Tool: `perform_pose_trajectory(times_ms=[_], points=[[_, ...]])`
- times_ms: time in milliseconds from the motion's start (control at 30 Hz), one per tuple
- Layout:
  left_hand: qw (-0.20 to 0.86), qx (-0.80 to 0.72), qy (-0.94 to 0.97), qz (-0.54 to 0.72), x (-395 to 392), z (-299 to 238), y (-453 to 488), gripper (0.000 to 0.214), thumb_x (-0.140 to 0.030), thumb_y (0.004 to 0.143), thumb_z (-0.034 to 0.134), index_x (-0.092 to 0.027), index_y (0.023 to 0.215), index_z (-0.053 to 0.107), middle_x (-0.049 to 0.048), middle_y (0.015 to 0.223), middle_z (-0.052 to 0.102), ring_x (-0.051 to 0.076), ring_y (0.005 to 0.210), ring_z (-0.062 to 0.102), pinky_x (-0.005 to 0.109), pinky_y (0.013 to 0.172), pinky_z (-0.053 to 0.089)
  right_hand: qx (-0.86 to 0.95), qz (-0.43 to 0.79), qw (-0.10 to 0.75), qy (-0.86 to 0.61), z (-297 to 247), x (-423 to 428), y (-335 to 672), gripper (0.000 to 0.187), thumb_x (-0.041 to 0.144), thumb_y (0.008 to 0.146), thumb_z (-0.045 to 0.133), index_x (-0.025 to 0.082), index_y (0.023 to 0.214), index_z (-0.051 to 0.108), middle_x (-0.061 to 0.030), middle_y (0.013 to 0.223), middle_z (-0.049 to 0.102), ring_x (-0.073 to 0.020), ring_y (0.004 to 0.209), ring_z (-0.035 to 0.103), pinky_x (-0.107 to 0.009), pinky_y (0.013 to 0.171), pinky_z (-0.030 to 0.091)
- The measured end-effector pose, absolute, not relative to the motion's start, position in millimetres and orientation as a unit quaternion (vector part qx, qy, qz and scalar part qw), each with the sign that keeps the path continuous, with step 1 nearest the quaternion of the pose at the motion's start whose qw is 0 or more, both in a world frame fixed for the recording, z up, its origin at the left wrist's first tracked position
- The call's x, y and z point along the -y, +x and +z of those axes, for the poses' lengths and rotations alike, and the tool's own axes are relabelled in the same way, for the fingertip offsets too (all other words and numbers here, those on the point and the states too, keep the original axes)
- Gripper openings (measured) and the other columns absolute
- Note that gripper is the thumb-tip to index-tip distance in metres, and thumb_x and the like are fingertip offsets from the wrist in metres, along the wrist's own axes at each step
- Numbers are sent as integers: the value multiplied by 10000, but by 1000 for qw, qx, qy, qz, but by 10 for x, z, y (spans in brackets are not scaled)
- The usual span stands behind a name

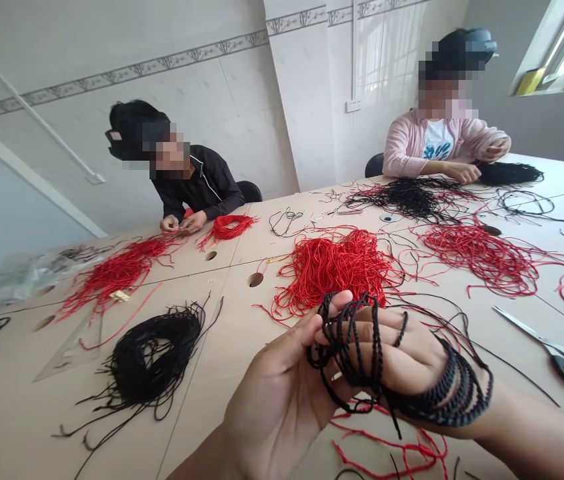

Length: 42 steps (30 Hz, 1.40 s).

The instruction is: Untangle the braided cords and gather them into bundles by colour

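Observation:
Several loops of black braided cord (437, 400) hang across my two hands, and a thick band of them wraps the fingers and back of my right hand (407, 353). My left hand (275, 393), with a ring on one finger, grips strands of the same cord between thumb and fingers. Directly beyond my hands lies a heap of red cord (335, 267) on the pale wooden table (12, 380). Loose red strands (387, 450) run below my hands. A heap of black cord (155, 353) sits to the left.
Across the table, a person in a black jacket (197, 183) and a person in a pink cardigan (437, 140) handle cords. More red and black cord heaps (482, 257) lie around, with scissors (562, 353) at right, a clear set square (69, 353) at left, and round table holes (256, 280).

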<state>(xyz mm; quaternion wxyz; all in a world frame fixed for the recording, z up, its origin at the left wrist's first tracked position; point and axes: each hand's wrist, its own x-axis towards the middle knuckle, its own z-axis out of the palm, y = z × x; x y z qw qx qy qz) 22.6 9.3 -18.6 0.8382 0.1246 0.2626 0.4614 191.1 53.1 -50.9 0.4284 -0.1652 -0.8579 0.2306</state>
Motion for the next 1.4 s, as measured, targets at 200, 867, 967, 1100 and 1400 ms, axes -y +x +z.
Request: perform_pose_trajectory(times_ms=[200, 867, 967, 1100, 1400], points=[[831, -256, 181, 459, -91, -205, 233, 428, -434, 981, 444, -148, 1171, 702, 103, 1073, 733, 173, 956, 672, 268, 876, 521, 876, 157, 447, -92, -478, -560, 1877, 195, 104, 891, 544, 235, 1002, 638, -62, 944, 723, -197, 935, 681, -340, 845, 566], [591, -443, 483, 471, -267, -199, -34, 474, -94, 706, 776, -317, 1115, 688, 30, 1164, 624, 164, 942, 556, 210, 699, 493, 491, 586, 544, -346, -156, -731, 2146, 129, 244, 662, 597, 228, 774, 536, -4, 695, 550, -162, 634, 573, -320, 616, 529], [566, -444, 511, 470, -293, -188, -103, 431, -117, 729, 765, -299, 1112, 685, 41, 1153, 601, 168, 946, 539, 225, 725, 500, 392, 677, 538, -314, -47, -750, 2218, 106, 197, 616, 588, 206, 702, 527, 4, 676, 506, -116, 577, 512, -292, 584, 512], [547, -472, 522, 452, -300, -178, -171, 470, -119, 750, 743, -302, 1175, 658, 24, 941, 601, 161, 872, 545, 228, 712, 492, 341, 707, 540, -303, 22, -791, 2357, 71, 169, 681, 551, 215, 724, 517, -4, 711, 487, -96, 528, 424, -295, 547, 486], [249, -539, 710, 378, -301, -298, -127, 479, -73, 869, 516, -330, 1255, 638, 17, 1422, 520, 221, 1264, 509, 342, 1073, 392, 336, 722, 533, -286, 28, -853, 2436, 73, 171, 687, 540, 222, 701, 490, -9, 675, 455, -122, 559, 489, -311, 611, 539]])
